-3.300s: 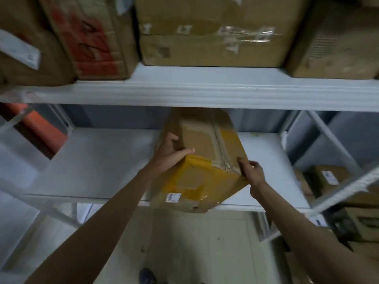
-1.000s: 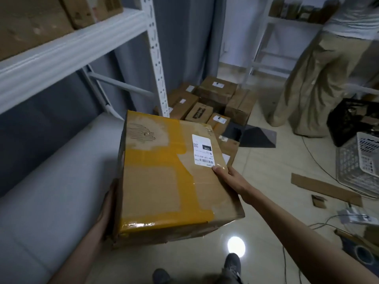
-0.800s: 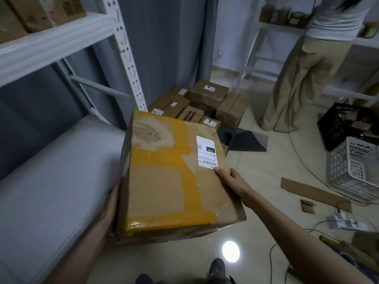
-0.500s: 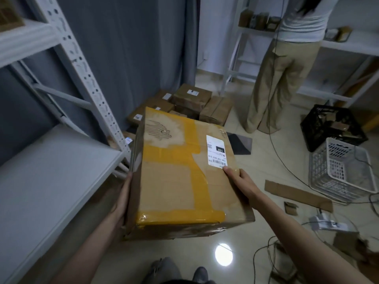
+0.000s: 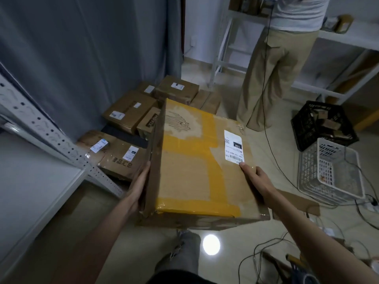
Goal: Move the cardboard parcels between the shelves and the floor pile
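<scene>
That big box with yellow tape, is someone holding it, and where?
Yes. The left hand presses its left side; the right hand holds its right edge below the label.

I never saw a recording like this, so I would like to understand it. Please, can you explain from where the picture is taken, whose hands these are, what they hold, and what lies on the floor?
The picture comes from a camera worn on a person's head, looking forward and down, so the two arms belong to the wearer. There is no machine. The left hand presses the side of a cardboard parcel with yellow tape, and the right hand holds its other side. Beyond it, a pile of parcels lies on the floor beside a white shelf post. On the right stand a black crate and a white basket. Another person stands at a far shelf.
</scene>
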